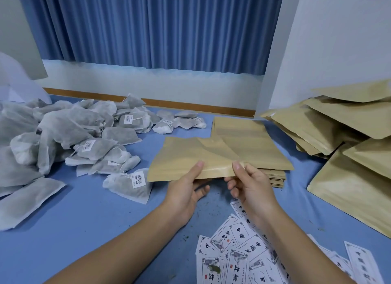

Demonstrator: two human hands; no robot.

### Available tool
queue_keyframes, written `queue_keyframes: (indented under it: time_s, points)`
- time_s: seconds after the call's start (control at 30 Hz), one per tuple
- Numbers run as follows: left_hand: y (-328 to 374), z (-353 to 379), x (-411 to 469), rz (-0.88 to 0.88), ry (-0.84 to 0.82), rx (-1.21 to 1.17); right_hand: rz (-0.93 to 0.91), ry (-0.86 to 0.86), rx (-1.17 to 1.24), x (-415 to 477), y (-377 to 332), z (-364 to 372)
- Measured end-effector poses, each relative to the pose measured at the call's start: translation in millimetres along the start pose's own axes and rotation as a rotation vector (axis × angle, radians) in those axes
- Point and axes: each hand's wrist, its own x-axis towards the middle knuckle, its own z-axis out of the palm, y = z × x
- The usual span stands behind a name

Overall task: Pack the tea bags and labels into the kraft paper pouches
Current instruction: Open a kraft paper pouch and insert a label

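Observation:
Both hands hold one flat kraft paper pouch (186,156) by its near edge, lifted slightly over the blue table. My left hand (188,188) pinches that edge with the thumb on top. My right hand (247,184) pinches it a little to the right, thumb on top too. A neat stack of empty pouches (249,140) lies just behind and to the right. Grey tea bags (69,135) with strings and barcode tags are heaped at the left; one (129,184) lies closest to my left hand. White printed labels (237,247) are scattered near the front edge under my right forearm.
A loose pile of bulging kraft pouches (347,140) fills the right side against a white wall. A blue curtain (148,25) hangs behind the table. Small dark tea crumbs (211,199) speckle the blue tabletop (95,231) between my hands.

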Motion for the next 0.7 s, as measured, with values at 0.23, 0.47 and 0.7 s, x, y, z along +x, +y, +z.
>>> queue_keyframes:
  time_s: [0.23, 0.47, 0.7]
  points:
    - [-8.2, 3.6, -3.2, 0.094, 0.06, 0.027, -0.04, -0.08, -0.213, -6.0, 1.5, 1.2]
    - [-14.3, 7.5, -8.6, -0.004, -0.015, 0.147, 0.039, 0.007, -0.133, -15.4, 11.1, 4.4]
    - [-16.6, 11.1, -12.2, -0.031, 0.01, 0.152, 0.087, 0.069, 0.016, -21.7, 14.1, 10.4]
